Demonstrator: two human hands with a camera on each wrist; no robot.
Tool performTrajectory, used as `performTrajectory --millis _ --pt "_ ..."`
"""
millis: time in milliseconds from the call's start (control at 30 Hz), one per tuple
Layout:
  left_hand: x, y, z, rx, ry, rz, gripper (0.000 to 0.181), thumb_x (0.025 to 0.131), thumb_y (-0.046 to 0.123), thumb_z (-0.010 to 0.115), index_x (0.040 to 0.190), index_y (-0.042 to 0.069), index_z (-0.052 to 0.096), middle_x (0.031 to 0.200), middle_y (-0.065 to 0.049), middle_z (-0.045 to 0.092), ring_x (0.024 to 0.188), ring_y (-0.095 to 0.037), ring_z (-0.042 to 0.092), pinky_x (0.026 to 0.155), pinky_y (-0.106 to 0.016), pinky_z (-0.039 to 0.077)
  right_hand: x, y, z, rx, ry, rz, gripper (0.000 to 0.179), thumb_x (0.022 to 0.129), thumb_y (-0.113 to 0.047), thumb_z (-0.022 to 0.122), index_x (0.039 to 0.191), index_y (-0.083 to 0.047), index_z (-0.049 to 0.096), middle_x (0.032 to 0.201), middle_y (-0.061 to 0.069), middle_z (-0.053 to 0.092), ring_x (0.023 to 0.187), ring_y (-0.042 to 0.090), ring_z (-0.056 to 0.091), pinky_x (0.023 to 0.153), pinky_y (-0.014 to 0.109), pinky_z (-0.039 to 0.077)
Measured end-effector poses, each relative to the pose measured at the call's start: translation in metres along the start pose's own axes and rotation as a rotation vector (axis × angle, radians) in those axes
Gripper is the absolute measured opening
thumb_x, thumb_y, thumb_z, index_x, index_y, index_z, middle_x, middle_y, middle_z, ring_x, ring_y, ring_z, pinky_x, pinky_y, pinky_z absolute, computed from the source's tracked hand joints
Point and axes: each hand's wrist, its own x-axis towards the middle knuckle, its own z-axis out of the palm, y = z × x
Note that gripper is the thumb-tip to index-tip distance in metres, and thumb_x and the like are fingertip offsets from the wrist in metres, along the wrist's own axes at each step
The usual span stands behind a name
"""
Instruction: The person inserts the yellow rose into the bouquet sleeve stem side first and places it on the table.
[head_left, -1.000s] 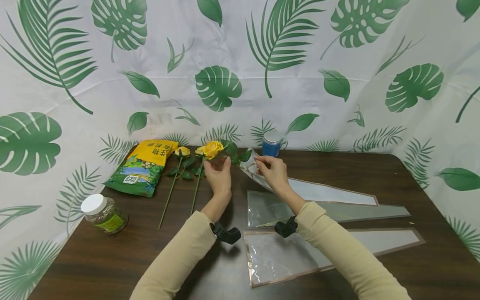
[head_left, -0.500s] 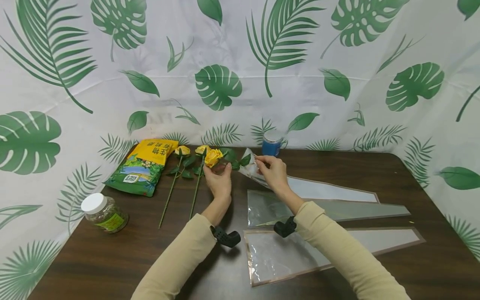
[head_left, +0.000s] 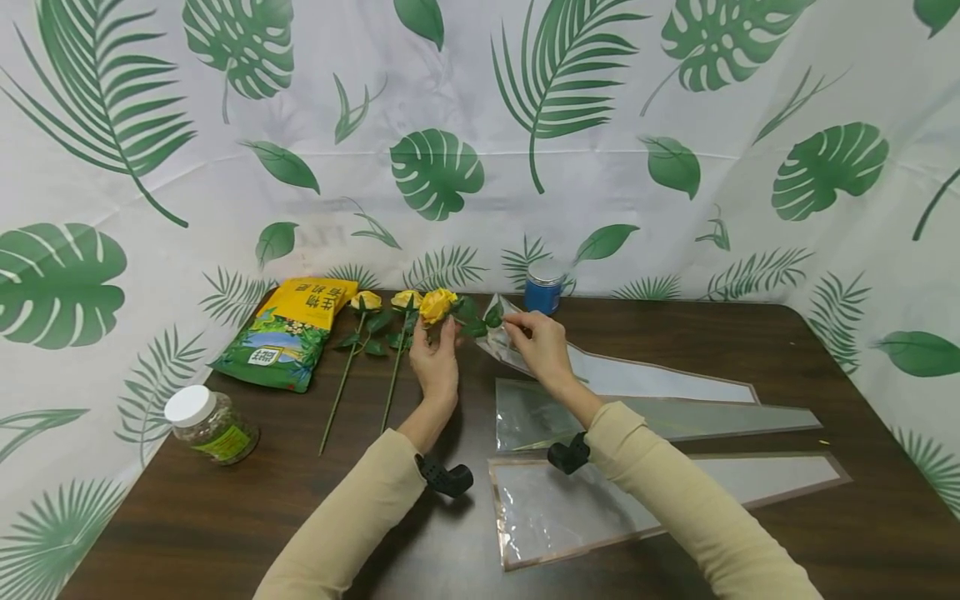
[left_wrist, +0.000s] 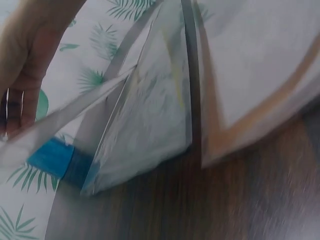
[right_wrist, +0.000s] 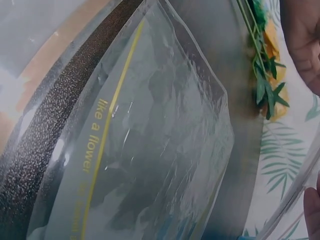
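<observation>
Both arms (head_left: pixel 351 518) reach forward, the left hand (head_left: pixel 437 367) pointing away, the right hand (head_left: pixel 546 352) angled inward, pinching.

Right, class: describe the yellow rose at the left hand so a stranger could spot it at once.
Find the dark wooden table, then the left hand near its far edge. That hand holds the yellow rose. Unlike the two neighbouring roses, whose stems run toward the near edge, its leaves reach right, toward the farthest plastic sleeve.

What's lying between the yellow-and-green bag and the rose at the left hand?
In the head view, two yellow roses lie side by side between the bag and that rose.
</observation>
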Motion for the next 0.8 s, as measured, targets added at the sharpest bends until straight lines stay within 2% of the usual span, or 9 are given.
performTrajectory --millis 167,267,367,533,633,800 --pt "0.008 0.001 -0.009 -0.094 -0.056 0.044 0.058 0.089 0.003 0.062 0.142 0.004 0.038 0.089 -0.010 0.055 0.071 -0.011 0.068 0.070 -0.032 0.057 0.000 0.001 0.000 0.008 -0.011 -0.013 0.013 0.088 -0.007 0.065 0.097 -0.002 0.073 0.082 0.011 0.069 0.069 0.020 0.063 0.060 0.025 0.050" --pt "0.009 0.007 -0.012 -0.107 -0.087 0.069 0.055 0.087 -0.002 0.063 0.138 -0.002 0.042 0.086 -0.008 0.056 0.068 -0.008 0.067 0.069 -0.028 0.057 0.000 0.001 -0.001 0.020 -0.014 -0.014 0.013 0.088 -0.007 0.065 0.097 -0.001 0.073 0.083 0.012 0.068 0.067 0.020 0.064 0.058 0.024 0.051" --pt "0.005 0.016 -0.013 -0.061 -0.110 0.079 0.049 0.085 -0.004 0.065 0.131 -0.006 0.050 0.087 -0.013 0.062 0.070 -0.005 0.067 0.069 -0.023 0.056 0.000 0.001 -0.001 0.033 -0.016 -0.007 0.013 0.088 -0.006 0.064 0.096 0.001 0.072 0.083 0.013 0.068 0.064 0.020 0.065 0.056 0.024 0.052" --pt "-0.002 0.027 -0.015 0.104 -0.129 0.141 0.043 0.083 -0.002 0.068 0.124 -0.007 0.056 0.096 -0.027 0.066 0.072 -0.001 0.063 0.065 -0.014 0.053 0.000 0.000 -0.002 0.029 -0.024 0.003 0.014 0.089 -0.006 0.063 0.097 0.000 0.072 0.083 0.013 0.067 0.063 0.020 0.065 0.056 0.024 0.053" --pt "-0.004 0.029 -0.016 0.172 -0.152 0.179 0.042 0.083 0.001 0.069 0.122 -0.006 0.058 0.098 -0.028 0.066 0.072 0.000 0.061 0.062 -0.011 0.050 0.001 0.000 -0.003 0.026 -0.024 0.008 0.014 0.089 -0.007 0.063 0.097 0.001 0.072 0.084 0.014 0.067 0.063 0.020 0.065 0.057 0.026 0.053" --pt "-0.007 0.027 -0.018 0.229 -0.196 0.244 0.038 0.082 -0.001 0.070 0.118 -0.007 0.061 0.096 -0.026 0.067 0.073 -0.004 0.060 0.061 -0.009 0.047 0.001 -0.001 -0.004 0.021 -0.026 0.015 0.014 0.089 -0.006 0.063 0.098 0.000 0.072 0.087 0.014 0.068 0.066 0.021 0.065 0.059 0.028 0.053"
